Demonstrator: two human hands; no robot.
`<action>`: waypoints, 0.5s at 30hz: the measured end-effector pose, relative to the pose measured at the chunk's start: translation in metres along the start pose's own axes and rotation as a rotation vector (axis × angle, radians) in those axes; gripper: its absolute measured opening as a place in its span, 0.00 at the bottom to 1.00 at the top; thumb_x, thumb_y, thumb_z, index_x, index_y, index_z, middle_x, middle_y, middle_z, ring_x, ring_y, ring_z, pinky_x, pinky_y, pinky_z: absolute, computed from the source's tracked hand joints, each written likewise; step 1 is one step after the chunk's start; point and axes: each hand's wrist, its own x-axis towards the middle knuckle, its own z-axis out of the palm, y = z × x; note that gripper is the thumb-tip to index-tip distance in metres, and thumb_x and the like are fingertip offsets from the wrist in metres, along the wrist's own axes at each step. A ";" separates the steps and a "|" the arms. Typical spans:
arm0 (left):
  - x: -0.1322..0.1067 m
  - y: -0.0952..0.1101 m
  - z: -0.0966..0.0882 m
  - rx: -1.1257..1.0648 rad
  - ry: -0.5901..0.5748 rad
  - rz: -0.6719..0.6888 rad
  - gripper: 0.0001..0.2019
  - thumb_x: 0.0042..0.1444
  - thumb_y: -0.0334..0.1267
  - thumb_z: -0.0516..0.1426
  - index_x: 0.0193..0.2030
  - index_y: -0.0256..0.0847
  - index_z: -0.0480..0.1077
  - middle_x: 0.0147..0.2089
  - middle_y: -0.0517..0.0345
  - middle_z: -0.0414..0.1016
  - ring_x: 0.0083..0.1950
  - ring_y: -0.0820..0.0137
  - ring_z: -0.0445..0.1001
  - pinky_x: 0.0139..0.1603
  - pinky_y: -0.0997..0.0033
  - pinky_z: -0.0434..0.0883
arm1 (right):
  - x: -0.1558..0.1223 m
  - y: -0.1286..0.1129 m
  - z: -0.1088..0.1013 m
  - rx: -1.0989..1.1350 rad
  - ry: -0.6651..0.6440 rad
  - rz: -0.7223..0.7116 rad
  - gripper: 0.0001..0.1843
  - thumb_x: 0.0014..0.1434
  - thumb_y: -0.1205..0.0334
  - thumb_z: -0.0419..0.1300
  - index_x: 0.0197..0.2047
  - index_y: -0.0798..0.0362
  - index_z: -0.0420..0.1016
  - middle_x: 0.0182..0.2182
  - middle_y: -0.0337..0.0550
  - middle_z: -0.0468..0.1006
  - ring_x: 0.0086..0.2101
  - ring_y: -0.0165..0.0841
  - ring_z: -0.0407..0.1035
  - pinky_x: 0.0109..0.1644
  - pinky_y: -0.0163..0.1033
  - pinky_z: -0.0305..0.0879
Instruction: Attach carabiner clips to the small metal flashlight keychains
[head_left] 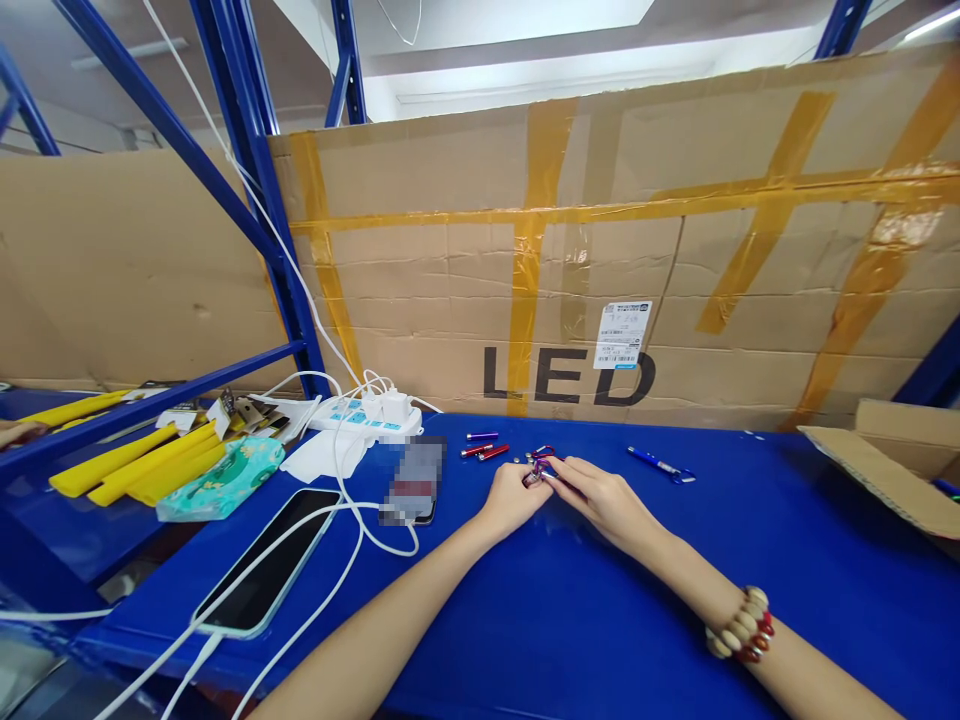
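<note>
My left hand (511,503) is closed, its fingertips pinching a small shiny purple-red metal piece (538,468). My right hand (604,500) meets it from the right, thumb and fingers pressed together on the same piece. Fingers cover most of it, so its full shape is hidden. Just left of the hands lie two short red metal tubes (493,453) and a blue one (482,436). Tiny silver bits sit right behind my fingertips. Off to the right lies a slim blue tube (654,460) with a clip at its end.
A cardboard box with open flaps (862,470) stands at the right edge. Phones (274,560), white cables and a power strip (397,425) occupy the left, beside yellow-handled items (161,465) and a teal packet (225,480). A tall cardboard sheet (435,300) walls off the blue table's back.
</note>
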 end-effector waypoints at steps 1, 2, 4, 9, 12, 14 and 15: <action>0.000 0.000 0.000 0.007 0.008 0.008 0.12 0.45 0.33 0.51 0.16 0.36 0.50 0.17 0.65 0.50 0.23 0.79 0.51 0.24 0.76 0.48 | 0.001 0.000 -0.001 0.005 -0.012 0.009 0.19 0.64 0.59 0.42 0.50 0.55 0.67 0.38 0.48 0.74 0.39 0.32 0.70 0.39 0.35 0.70; 0.000 0.000 0.000 0.024 0.016 0.014 0.12 0.45 0.33 0.50 0.17 0.36 0.50 0.18 0.65 0.51 0.23 0.79 0.52 0.25 0.76 0.48 | 0.001 -0.001 -0.003 0.010 -0.026 0.020 0.19 0.64 0.59 0.42 0.52 0.53 0.66 0.39 0.47 0.73 0.39 0.32 0.70 0.39 0.35 0.70; 0.000 0.000 -0.001 0.081 0.038 0.024 0.11 0.45 0.33 0.50 0.17 0.36 0.52 0.18 0.64 0.54 0.23 0.79 0.54 0.25 0.77 0.49 | 0.001 -0.001 -0.004 0.018 -0.050 0.049 0.19 0.64 0.60 0.43 0.56 0.51 0.63 0.40 0.46 0.73 0.41 0.32 0.70 0.40 0.34 0.70; -0.001 0.001 -0.001 0.249 0.063 0.035 0.06 0.45 0.36 0.52 0.23 0.36 0.62 0.24 0.62 0.66 0.27 0.74 0.62 0.27 0.77 0.54 | -0.002 -0.001 -0.002 0.021 -0.124 0.126 0.23 0.63 0.61 0.45 0.62 0.50 0.53 0.49 0.46 0.69 0.48 0.35 0.66 0.45 0.39 0.69; -0.002 0.002 -0.001 0.293 0.045 0.032 0.06 0.45 0.36 0.52 0.31 0.39 0.67 0.31 0.60 0.72 0.32 0.70 0.68 0.30 0.75 0.58 | -0.002 -0.003 -0.002 0.060 -0.188 0.144 0.24 0.63 0.62 0.45 0.62 0.51 0.51 0.52 0.46 0.66 0.49 0.35 0.65 0.46 0.40 0.68; -0.004 0.003 -0.001 0.283 0.037 0.034 0.09 0.46 0.35 0.52 0.36 0.40 0.67 0.36 0.58 0.74 0.37 0.68 0.70 0.33 0.74 0.60 | -0.001 -0.005 -0.002 0.079 -0.203 0.144 0.23 0.63 0.61 0.44 0.61 0.52 0.54 0.52 0.46 0.67 0.48 0.34 0.66 0.48 0.41 0.67; -0.004 0.004 -0.001 0.282 0.037 0.028 0.10 0.46 0.35 0.52 0.38 0.40 0.67 0.38 0.57 0.74 0.39 0.67 0.71 0.34 0.73 0.61 | -0.001 -0.005 -0.002 0.080 -0.201 0.145 0.22 0.63 0.61 0.43 0.60 0.52 0.56 0.51 0.46 0.67 0.48 0.34 0.66 0.48 0.41 0.67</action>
